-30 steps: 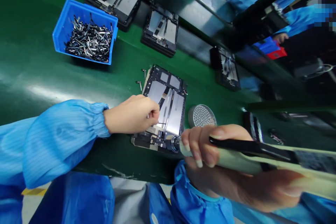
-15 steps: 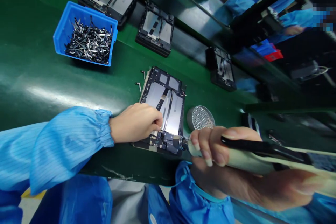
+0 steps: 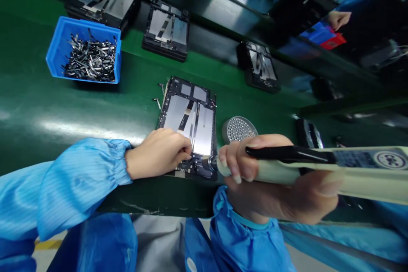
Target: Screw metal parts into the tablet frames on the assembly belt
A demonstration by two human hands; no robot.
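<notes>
A tablet housing (image 3: 188, 123) lies on the green conveyor belt (image 3: 95, 106), showing silver panels and dark ribbon strips inside a black frame. My left hand (image 3: 157, 153) presses on its lower edge with curled fingers. My right hand (image 3: 251, 178) grips a cream electric screwdriver (image 3: 296, 168) with a black strip along it. Its metal tip (image 3: 211, 163) meets the housing's lower right corner, where my fingers partly hide it. Two small metal pieces (image 3: 157, 103) lie just beyond the housing's left edge.
A blue bin (image 3: 60, 46) full of metal strips stands at the upper left. A round perforated metal dish (image 3: 239, 129) sits right of the housing. Further housings (image 3: 165, 29) line the far belt edge. A co-worker's hand (image 3: 338, 19) appears at the upper right, near red and blue bins (image 3: 331, 38).
The whole view has shifted left and up. The screwdriver body has swung more level, with its tip still at the housing's corner. My left hand stays on the housing.
</notes>
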